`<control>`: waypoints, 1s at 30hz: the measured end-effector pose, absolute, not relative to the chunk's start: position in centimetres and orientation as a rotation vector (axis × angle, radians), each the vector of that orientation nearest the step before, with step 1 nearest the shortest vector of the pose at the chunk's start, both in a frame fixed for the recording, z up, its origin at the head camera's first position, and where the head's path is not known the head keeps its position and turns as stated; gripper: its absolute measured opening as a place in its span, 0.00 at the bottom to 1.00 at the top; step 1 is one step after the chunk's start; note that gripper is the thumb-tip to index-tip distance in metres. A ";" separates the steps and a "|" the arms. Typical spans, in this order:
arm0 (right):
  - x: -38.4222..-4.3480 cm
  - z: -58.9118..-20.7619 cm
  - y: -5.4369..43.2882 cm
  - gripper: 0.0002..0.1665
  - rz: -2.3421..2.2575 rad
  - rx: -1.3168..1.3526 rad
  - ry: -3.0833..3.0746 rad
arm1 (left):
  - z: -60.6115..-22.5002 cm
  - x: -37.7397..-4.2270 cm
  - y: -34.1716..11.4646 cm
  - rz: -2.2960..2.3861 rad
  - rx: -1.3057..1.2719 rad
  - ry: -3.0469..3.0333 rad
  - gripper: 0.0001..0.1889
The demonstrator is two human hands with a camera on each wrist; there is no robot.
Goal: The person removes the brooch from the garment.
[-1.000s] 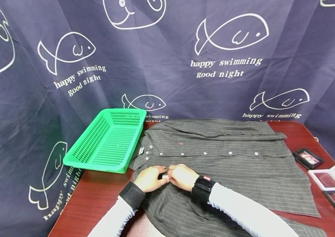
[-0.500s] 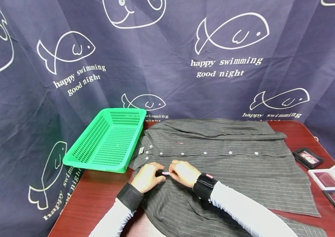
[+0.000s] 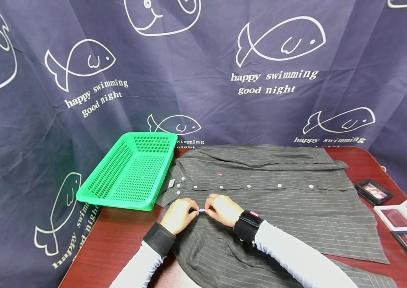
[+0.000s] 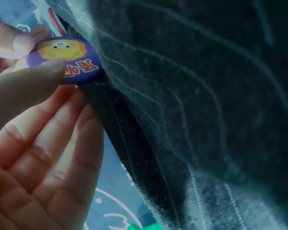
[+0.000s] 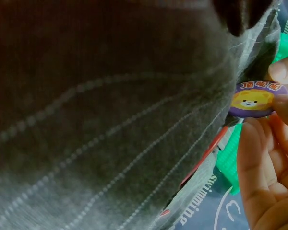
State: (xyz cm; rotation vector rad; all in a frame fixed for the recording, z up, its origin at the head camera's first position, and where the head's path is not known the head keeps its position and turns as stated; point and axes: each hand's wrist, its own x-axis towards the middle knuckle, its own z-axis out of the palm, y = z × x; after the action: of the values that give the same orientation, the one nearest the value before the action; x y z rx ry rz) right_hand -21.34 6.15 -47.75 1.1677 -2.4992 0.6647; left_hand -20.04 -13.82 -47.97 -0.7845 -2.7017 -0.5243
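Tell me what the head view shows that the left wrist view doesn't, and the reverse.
Only the head view: the row of white buttons, the red-brown tabletop, the small black frame at the right and the black wristbands.

Only the left wrist view: the printed face of the badge, a yellow character and orange lettering on purple; the head view catches just its thin edge.

Both: the striped shirt, the left grip and right grip pinching the badge, the fish-print curtain, and probably the green basket, a mere sliver from the wrist.
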 end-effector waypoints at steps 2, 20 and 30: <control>-21.4 -47.8 6.1 0.04 0.675 1.164 -2.509 | -48.0 -20.1 -13.9 -0.524 -0.791 -2.692 0.04; -22.4 -47.2 6.3 0.03 0.964 0.990 -2.766 | -48.0 -20.2 -13.8 -0.595 -0.777 -2.689 0.03; -22.5 -47.5 6.3 0.03 0.957 0.974 -2.746 | -48.1 -20.3 -13.7 -0.662 -0.746 -2.699 0.03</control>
State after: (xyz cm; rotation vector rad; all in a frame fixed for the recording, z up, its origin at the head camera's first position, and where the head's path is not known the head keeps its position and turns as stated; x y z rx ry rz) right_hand -22.51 6.27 -47.50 0.9737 -2.7463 0.9568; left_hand -20.28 -13.66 -48.07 -0.7456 -2.6985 -0.6618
